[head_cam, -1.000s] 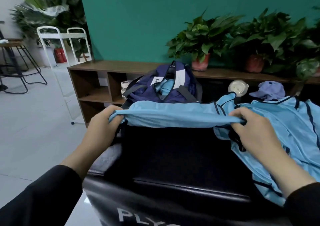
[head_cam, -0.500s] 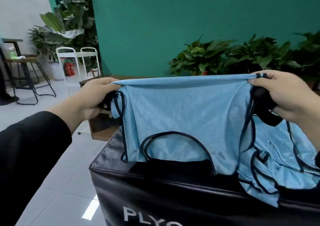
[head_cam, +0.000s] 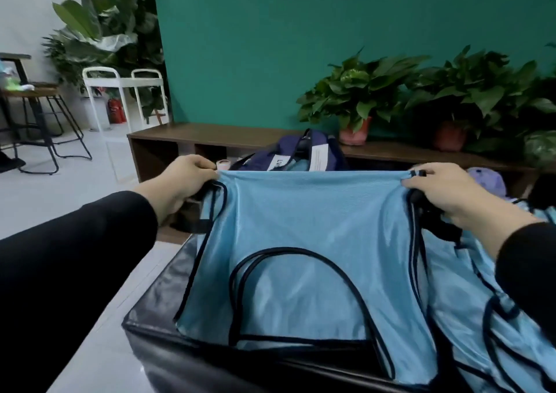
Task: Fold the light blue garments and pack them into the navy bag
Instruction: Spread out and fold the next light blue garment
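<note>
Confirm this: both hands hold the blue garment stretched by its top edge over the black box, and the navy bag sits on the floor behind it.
Wrong on one point: the head view shows the navy bag on the wooden shelf, not the floor. Left hand and right hand do hold the garment over the black box.

Light blue vest (head_cam: 313,230) lowered from chest height; lower half now draped on black box (head_cam: 210,362); navy bag (head_cam: 301,154) visible again.

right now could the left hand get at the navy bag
Probably not as things stand: the left hand grips a top corner of the light blue garment, which hangs stretched between it and the navy bag. Freed, the way looks open.
</note>
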